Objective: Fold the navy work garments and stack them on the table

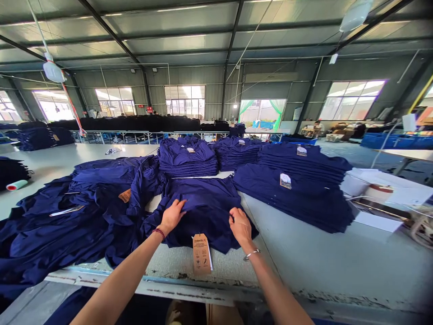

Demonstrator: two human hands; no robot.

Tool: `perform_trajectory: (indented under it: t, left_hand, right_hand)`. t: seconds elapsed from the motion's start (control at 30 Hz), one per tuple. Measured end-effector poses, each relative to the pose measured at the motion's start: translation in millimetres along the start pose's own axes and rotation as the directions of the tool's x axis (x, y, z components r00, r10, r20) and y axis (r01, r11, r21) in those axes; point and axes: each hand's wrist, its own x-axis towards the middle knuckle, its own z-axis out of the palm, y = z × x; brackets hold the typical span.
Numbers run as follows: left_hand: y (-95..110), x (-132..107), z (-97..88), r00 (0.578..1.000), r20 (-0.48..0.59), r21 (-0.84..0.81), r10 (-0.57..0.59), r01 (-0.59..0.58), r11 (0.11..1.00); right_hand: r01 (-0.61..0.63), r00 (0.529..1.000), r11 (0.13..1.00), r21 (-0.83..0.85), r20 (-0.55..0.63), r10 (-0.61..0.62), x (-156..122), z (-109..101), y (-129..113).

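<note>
A navy blue garment [203,203] lies spread on the table in front of me, its kind not clear from the folds. My left hand [173,215] pinches the cloth at its left side, thumb and fingers closed. At the right side, my right hand [239,223] has its fingers curled onto the fabric. A brown cardboard hang tag [202,253] pokes out from the garment's near edge, with a white label partly behind it. To the left sits a loose heap of navy garments [88,212], with another brown tag [125,195] on it.
Folded navy garments stand in stacks behind [187,160] and to the right [291,194], some with picture tags. White boxes [385,189], a dark flat device and cords lie at the right. A roller [16,185] rests far left. The table's worn front edge [189,286] is close to me.
</note>
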Motion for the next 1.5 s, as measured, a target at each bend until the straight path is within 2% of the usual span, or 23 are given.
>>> perform_trajectory:
  t: [0.07,0.17,0.23,0.33,0.43,0.5,0.53,0.63,0.7,0.77,0.83,0.9,0.93,0.97,1.03,1.13,1.2,1.27,1.4,1.47,1.5]
  left_hand:
    - [-4.9,-5.7,8.6,0.996,0.084,0.012,0.013,-0.014,1.0]
    - [-13.7,-16.9,18.4,0.995,0.098,0.019,-0.013,0.011,1.0]
    - [-16.2,-23.8,19.3,0.993,0.12,0.011,0.022,-0.024,1.0]
    - [-12.1,-31.0,17.8,0.993,0.057,0.013,0.101,-0.102,0.995]
    - [-5.1,-37.4,24.1,0.967,-0.016,-0.032,0.253,-0.254,0.967]
    - [-4.2,-42.6,34.2,0.94,0.021,-0.065,0.34,-0.338,0.939]
    - [-5.4,-45.1,40.1,0.933,0.064,-0.067,0.355,-0.351,0.934]
    - [-11.2,-50.5,54.4,0.922,0.248,-0.044,0.297,-0.295,0.954]
    - [-11.7,-51.2,57.4,0.909,0.333,-0.046,0.25,-0.249,0.967]
    - [-6.3,-50.3,55.4,0.916,0.316,-0.075,0.247,-0.236,0.969]
    - [3.7,-49.5,51.2,0.945,0.199,-0.139,0.26,-0.235,0.962]
    - [14.4,-49.9,48.7,0.976,0.068,-0.237,0.206,-0.185,0.954]
    - [18.9,-50.7,48.9,0.986,0.041,-0.297,0.163,-0.144,0.944]
    - [22.3,-51.8,50.2,0.991,0.054,-0.356,0.125,-0.098,0.929]
    - [25.7,-54.8,55.6,0.985,0.148,-0.457,0.084,-0.007,0.89]
    - [24.6,-59.4,66.8,0.962,0.265,-0.642,0.067,0.124,0.757]
    - [22.7,-62.0,72.5,0.944,0.325,-0.777,0.059,0.231,0.585]
    - [21.7,-64.2,74.7,0.924,0.378,-0.85,0.066,0.317,0.42]
    - [24.0,-68.9,69.0,0.875,0.465,-0.88,0.134,0.441,0.177]
    - [25.8,-70.6,63.9,0.835,0.529,-0.848,0.148,0.528,0.052]
    - [26.4,-71.3,61.7,0.819,0.556,-0.828,0.139,0.56,0.018]
  right_hand:
    - [0.01,0.996,1.0,-0.01,0.093,-0.009,-7.4,1.3,3.6]
    - [-0.019,0.984,1.0,-0.016,0.176,0.022,-21.9,3.1,11.3]
    - [-0.036,0.977,0.999,-0.021,0.208,0.039,-27.0,1.4,13.3]
    - [-0.007,0.986,1.0,0.018,0.164,0.004,-23.6,-3.9,5.7]
    - [0.136,0.979,0.983,0.121,0.139,-0.152,-18.5,-4.7,-11.4]
    - [0.209,0.947,0.968,0.135,0.22,-0.235,-21.5,0.7,-21.4]
    - [0.217,0.923,0.969,0.119,0.296,-0.244,-25.2,5.0,-24.5]
    - [0.181,0.833,0.982,0.046,0.523,-0.178,-39.8,19.9,-26.1]
    - [0.154,0.802,0.988,0.023,0.581,-0.139,-46.6,26.8,-25.0]
    - [0.125,0.825,0.992,0.012,0.555,-0.111,-48.1,28.5,-26.3]
    - [0.112,0.879,0.993,0.044,0.462,-0.12,-45.5,25.6,-31.4]
    - [0.131,0.926,0.981,0.146,0.334,-0.174,-42.0,21.0,-39.2]
    - [0.146,0.938,0.964,0.22,0.28,-0.206,-40.9,19.0,-43.4]
    - [0.154,0.94,0.943,0.296,0.25,-0.232,-40.6,17.5,-47.6]
    - [0.123,0.929,0.901,0.416,0.271,-0.252,-42.0,16.7,-54.8]
    - [0.051,0.9,0.881,0.47,0.361,-0.244,-46.3,18.2,-61.9]
    - [-0.004,0.884,0.87,0.493,0.409,-0.228,-47.5,17.6,-64.6]
    - [-0.083,0.857,0.809,0.582,0.456,-0.241,-46.7,13.8,-66.6]
    - [-0.206,0.77,0.614,0.762,0.513,-0.378,-44.7,2.0,-71.0]
    - [-0.235,0.716,0.572,0.786,0.538,-0.445,-45.9,-1.0,-73.0]
    - [-0.237,0.7,0.57,0.787,0.545,-0.462,-47.0,-1.1,-73.7]
